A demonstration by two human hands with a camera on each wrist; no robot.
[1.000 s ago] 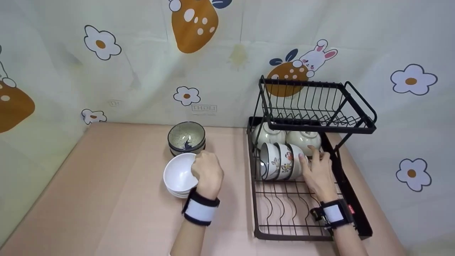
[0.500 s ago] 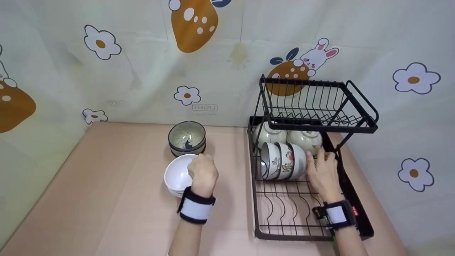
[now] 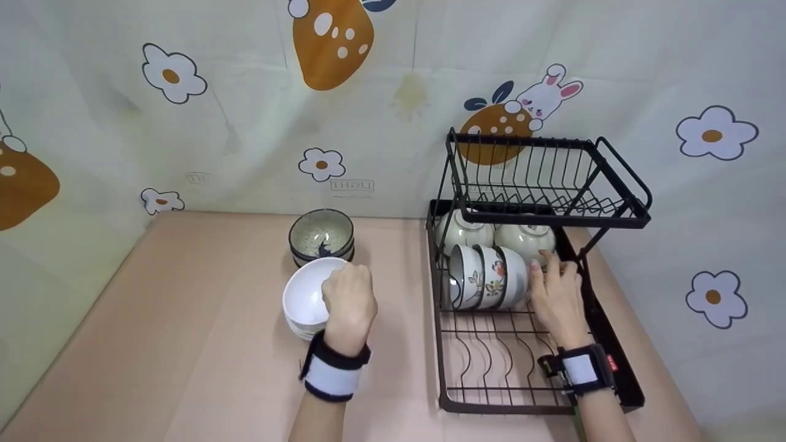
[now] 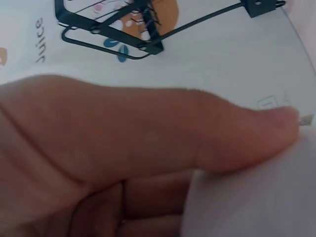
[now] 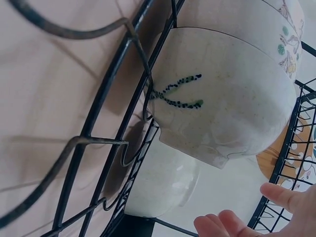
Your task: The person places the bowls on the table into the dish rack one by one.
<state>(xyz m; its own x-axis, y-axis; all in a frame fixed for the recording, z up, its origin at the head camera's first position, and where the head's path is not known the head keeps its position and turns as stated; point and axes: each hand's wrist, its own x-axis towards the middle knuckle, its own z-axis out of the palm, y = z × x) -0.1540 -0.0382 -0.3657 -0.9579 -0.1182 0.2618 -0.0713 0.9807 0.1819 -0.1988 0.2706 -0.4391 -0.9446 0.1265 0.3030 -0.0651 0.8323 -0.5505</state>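
My left hand [image 3: 350, 301] pinches the right rim of the top white bowl [image 3: 301, 298], raised slightly and tilted over the other white bowls [image 3: 299, 331]. In the left wrist view the thumb [image 4: 237, 136] lies along that bowl's rim; the fingers are partly hidden. Over the rack, my right hand [image 3: 557, 301] holds nothing, its fingers loosely bent. It is just right of a row of floral bowls [image 3: 491, 279] standing on edge. The right wrist view has the fingertips [image 5: 279, 195] apart from the nearest floral bowl [image 5: 237, 108].
The black two-tier dish rack [image 3: 500, 408] stands on the right of the table [image 3: 202, 344]. Two cream bowls [image 3: 465, 232] sit upside down at its back, under the upper tier [image 3: 552, 218]. Stacked grey-green bowls [image 3: 322, 232] stand behind the white ones.
My left hand has shifted a little left, and the top white bowl has risen slightly from its stack. My right hand has drawn back rightward from the floral bowls.
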